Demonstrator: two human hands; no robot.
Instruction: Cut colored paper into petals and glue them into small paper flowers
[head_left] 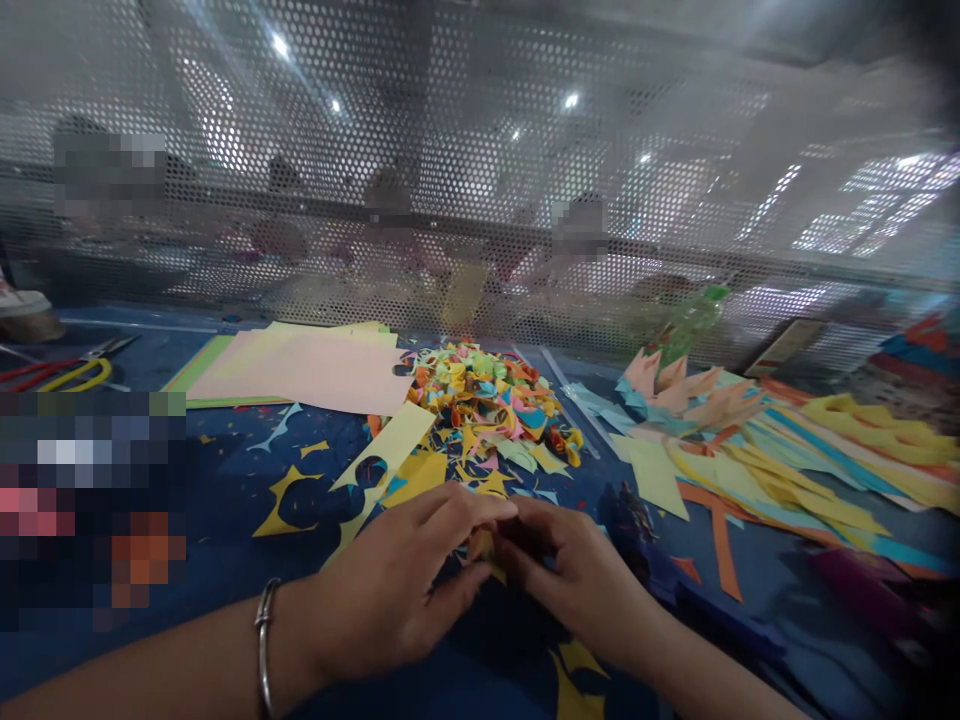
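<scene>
My left hand point(397, 590) and my right hand point(577, 580) meet at the table's front middle, fingers pinched together on a small yellow-orange paper piece point(484, 548) held between them. A silver bangle point(264, 640) is on my left wrist. Just beyond the hands lie yellow paper offcuts point(390, 450) with shapes cut out of them, and a heap of small coloured paper scraps point(487, 400). The table has a dark blue cover point(225, 560).
Pink and green paper sheets point(300, 370) lie at the back left, scissors with red and yellow handles point(67, 372) at the far left. Coloured paper strips and cut shapes point(795, 450) spread to the right. A perforated metal screen point(480, 180) closes the back; people sit behind it.
</scene>
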